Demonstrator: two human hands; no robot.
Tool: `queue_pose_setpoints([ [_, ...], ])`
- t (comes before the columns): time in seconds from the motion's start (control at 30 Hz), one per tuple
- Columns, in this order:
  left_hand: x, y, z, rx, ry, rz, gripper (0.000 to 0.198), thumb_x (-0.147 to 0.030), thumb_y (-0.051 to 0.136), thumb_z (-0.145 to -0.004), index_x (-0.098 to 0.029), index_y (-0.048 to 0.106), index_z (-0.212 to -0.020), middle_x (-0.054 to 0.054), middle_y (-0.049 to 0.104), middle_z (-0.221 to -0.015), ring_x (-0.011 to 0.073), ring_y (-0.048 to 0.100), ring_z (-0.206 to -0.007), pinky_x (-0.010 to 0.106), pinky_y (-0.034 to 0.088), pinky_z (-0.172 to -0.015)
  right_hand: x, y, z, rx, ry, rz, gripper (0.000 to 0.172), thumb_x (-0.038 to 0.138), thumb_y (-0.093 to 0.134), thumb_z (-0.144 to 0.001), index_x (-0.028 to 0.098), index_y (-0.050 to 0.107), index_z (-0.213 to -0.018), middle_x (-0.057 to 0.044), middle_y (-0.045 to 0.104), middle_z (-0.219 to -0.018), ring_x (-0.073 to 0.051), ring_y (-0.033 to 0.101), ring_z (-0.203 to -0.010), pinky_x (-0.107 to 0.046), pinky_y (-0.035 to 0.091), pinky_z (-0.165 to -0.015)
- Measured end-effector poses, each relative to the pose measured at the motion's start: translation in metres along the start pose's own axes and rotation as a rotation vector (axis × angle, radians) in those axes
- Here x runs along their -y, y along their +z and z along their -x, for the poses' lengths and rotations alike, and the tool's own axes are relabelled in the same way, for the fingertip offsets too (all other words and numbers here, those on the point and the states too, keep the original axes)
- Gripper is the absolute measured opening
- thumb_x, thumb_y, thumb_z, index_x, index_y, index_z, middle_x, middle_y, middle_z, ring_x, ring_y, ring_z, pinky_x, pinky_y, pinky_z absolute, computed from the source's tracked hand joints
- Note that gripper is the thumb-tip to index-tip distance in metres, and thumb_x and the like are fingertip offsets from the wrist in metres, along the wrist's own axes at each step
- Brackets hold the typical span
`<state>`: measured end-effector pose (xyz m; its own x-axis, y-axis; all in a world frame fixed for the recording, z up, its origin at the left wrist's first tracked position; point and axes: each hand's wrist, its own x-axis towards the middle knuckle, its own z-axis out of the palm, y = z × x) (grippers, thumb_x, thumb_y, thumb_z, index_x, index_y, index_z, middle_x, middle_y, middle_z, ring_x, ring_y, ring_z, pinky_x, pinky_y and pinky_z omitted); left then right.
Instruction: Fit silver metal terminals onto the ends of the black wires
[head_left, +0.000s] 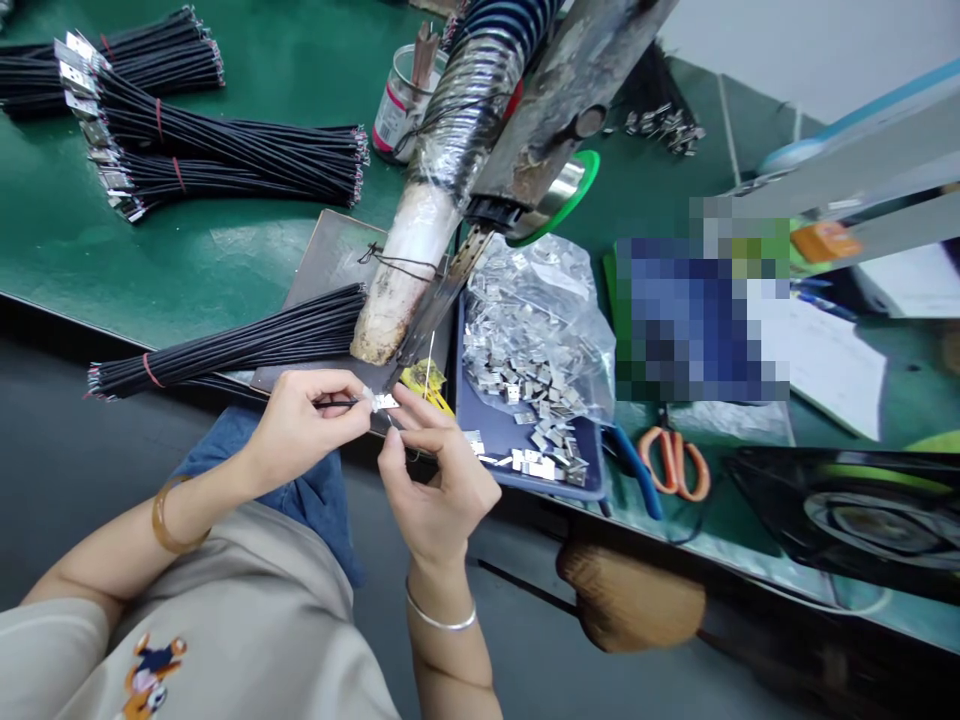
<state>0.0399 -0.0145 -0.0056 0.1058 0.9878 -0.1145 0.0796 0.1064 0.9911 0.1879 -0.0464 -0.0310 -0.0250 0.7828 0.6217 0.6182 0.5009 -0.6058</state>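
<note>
My left hand (pixel 319 420) pinches a black cable close to its end. A small metal USB connector (pixel 385 401) shows at its fingertips. My right hand (pixel 442 465) faces it, with the index fingertip by the connector and the thumb bent toward the other fingers. Between them is what looks like a thin wire (pixel 390 424), partly hidden. Just above the hands, a soldering iron (pixel 442 295) points down, its tip close to the connector. A bundle of black cables (pixel 247 343), tied with a red band, lies left of the iron on a dark board (pixel 330 245).
A fume pipe (pixel 401 260) comes down beside the iron. Right of it, a blue tray (pixel 592 475) holds a plastic bag (pixel 540 300) and many metal connector shells (pixel 551 400). Orange-handled scissors (pixel 675 462) lie further right. More cable bundles (pixel 240 145) and a jar (pixel 397 115) stand behind.
</note>
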Motion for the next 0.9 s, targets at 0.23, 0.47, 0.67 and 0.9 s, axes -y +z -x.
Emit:
queue_pose_setpoints([
  [0.23,0.002,0.001,-0.001,-0.040,0.072,-0.029,0.017,-0.024,0.062,-0.075,-0.011,0.071,-0.069,0.002,0.064,-0.064,0.0091,0.050,-0.058,0.018,0.040,-0.053,0.000,0.000,-0.007,-0.021,-0.045,-0.004,0.018,0.008,0.065,-0.086,0.022,0.055,-0.082,-0.010,0.079,-0.113,-0.019,0.080,-0.091,-0.029,0.067,-0.079],
  [0.47,0.006,-0.001,0.005,0.023,0.094,-0.130,0.020,-0.024,0.059,-0.077,-0.010,0.071,-0.069,0.002,0.063,-0.063,0.0095,0.049,-0.058,0.018,0.039,-0.053,-0.004,-0.007,0.004,0.039,-0.020,-0.008,0.013,0.010,0.065,-0.089,0.021,0.058,-0.087,-0.009,0.079,-0.111,-0.019,0.080,-0.088,-0.028,0.067,-0.076],
  [0.67,0.010,-0.005,0.016,0.290,0.244,-0.352,0.019,-0.013,0.057,-0.079,-0.011,0.073,-0.068,-0.002,0.061,-0.056,0.0060,0.040,-0.050,0.018,0.032,-0.050,-0.003,-0.031,0.001,-0.490,-0.091,0.050,0.002,0.020,0.069,-0.090,0.022,0.070,-0.092,0.007,0.062,-0.060,-0.010,0.054,-0.039,-0.024,0.046,-0.037],
  [0.9,0.028,-0.019,0.027,0.223,0.253,-0.364,0.016,-0.018,0.064,-0.086,-0.013,0.079,-0.084,0.006,0.079,-0.076,0.0131,0.069,-0.064,0.020,0.052,-0.065,-0.006,-0.058,-0.008,-0.326,0.171,0.232,0.002,0.022,0.068,-0.088,0.022,0.066,-0.089,0.004,0.058,-0.064,-0.013,0.058,-0.047,-0.026,0.044,-0.046],
])
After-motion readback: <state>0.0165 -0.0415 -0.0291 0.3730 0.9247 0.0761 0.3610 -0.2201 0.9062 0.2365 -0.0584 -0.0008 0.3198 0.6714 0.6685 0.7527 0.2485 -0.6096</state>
